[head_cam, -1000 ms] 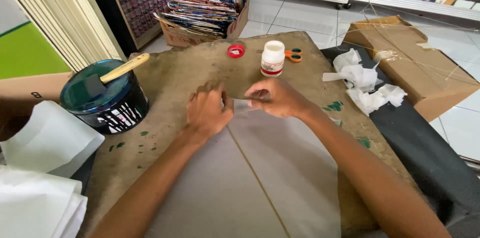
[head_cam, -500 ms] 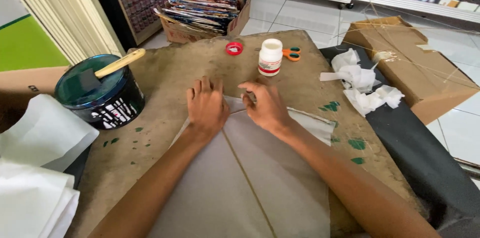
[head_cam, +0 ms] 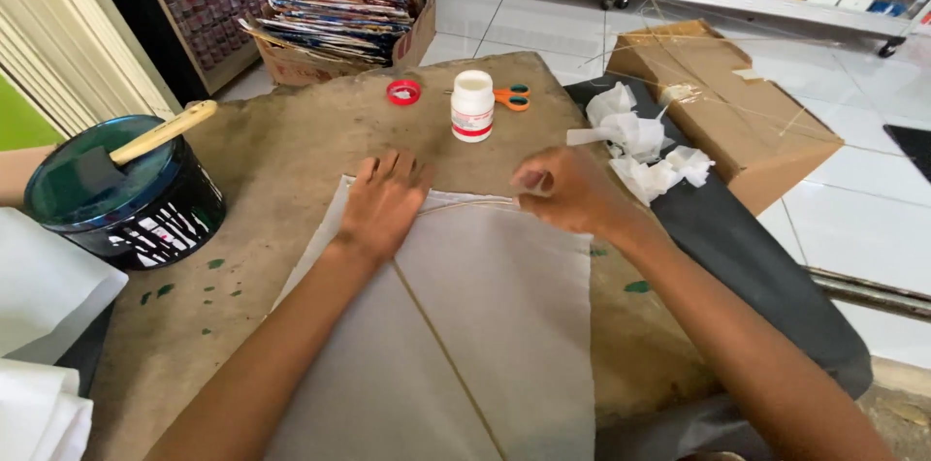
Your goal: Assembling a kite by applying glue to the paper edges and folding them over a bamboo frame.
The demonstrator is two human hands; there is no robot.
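The left hand (head_cam: 383, 204) lies open and flat on the paper (head_cam: 456, 325), just beside the thin stick (head_cam: 441, 345) down its middle. It looks best to keep that palm pressing while the edge is worked. The right hand (head_cam: 567, 190) is closed, pinching the paper's top edge, which lies under its fingertips, near the white bottle (head_cam: 472, 105).

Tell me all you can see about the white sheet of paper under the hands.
The white paper sheet lies flat on the brown worktable. It looks thin and matte. A thin stick runs diagonally across it. The left hand presses flat on its top edge; the right hand pinches near that edge.
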